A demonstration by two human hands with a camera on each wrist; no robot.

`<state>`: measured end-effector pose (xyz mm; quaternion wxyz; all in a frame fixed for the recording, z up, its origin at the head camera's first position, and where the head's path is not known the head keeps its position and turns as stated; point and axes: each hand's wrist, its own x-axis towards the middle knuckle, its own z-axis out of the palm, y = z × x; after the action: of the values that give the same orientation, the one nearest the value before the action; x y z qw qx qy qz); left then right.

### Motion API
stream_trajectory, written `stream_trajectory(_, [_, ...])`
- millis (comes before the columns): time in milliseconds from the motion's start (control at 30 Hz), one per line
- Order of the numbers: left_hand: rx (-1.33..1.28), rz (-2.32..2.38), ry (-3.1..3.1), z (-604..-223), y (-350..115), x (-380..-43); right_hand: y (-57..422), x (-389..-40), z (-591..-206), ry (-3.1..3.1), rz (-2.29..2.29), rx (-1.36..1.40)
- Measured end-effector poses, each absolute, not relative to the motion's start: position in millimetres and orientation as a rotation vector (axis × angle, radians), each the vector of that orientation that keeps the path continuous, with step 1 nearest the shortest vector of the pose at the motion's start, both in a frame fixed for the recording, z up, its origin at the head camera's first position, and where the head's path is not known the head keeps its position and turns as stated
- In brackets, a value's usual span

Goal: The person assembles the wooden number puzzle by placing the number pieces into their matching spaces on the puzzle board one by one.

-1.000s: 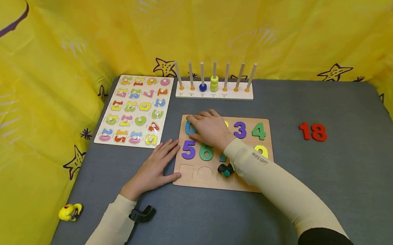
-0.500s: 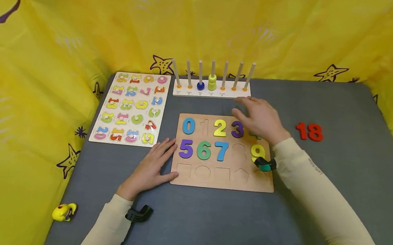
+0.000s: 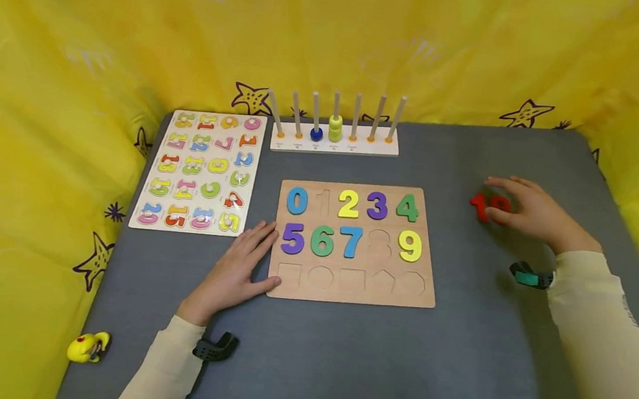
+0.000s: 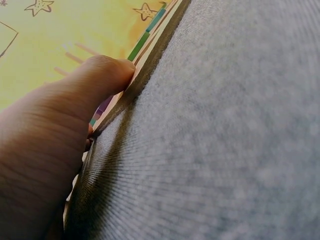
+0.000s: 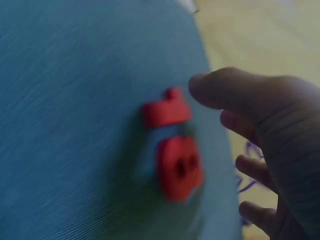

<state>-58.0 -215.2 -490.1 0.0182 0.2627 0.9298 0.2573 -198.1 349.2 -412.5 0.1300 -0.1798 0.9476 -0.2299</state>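
My left hand [image 3: 233,278] rests at the left edge of a wooden number board [image 3: 368,289]. Its thumb lies on the board's lower left corner; the other fingers touch the side. Coloured digits sit in the board, while the 1 and 8 outlines and the bottom row of shape outlines are bare. Over on the right, my right hand [image 3: 545,218] hovers above a red number 1 [image 3: 480,207] and a red number 8 [image 3: 500,204], partly covering the 8. In the right wrist view, thumb and fingers are spread apart from the red 1 [image 5: 167,112] and red 8 [image 5: 172,172].
A white number puzzle [image 3: 136,219] lies left of the board. Behind stands a white peg stand [image 3: 359,149] with one blue and some yellow-green beads. A yellow toy [image 3: 87,347] is at the left table edge. Yellow cloth [image 3: 324,26] surrounds the grey table.
My right hand has moved from the board's upper left across to the red numbers on the right, uncovering the board's digits. The left hand has stayed at the board's edge.
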Motion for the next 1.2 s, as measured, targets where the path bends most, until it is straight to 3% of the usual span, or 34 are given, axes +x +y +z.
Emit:
stream_trajectory(300, [0.81,0.791,2.862,-488,-215,-58,357,-194,-440,2.834,-0.606,-0.739])
stream_trajectory(800, [0.796,0.777,2.869,-487,-216,-56,351,-195,-438,2.862,-0.546,-0.735])
stream_trajectory(1200, [0.794,0.764,2.87,-486,-216,-55,292,-195,-418,2.903,-0.562,-0.974])
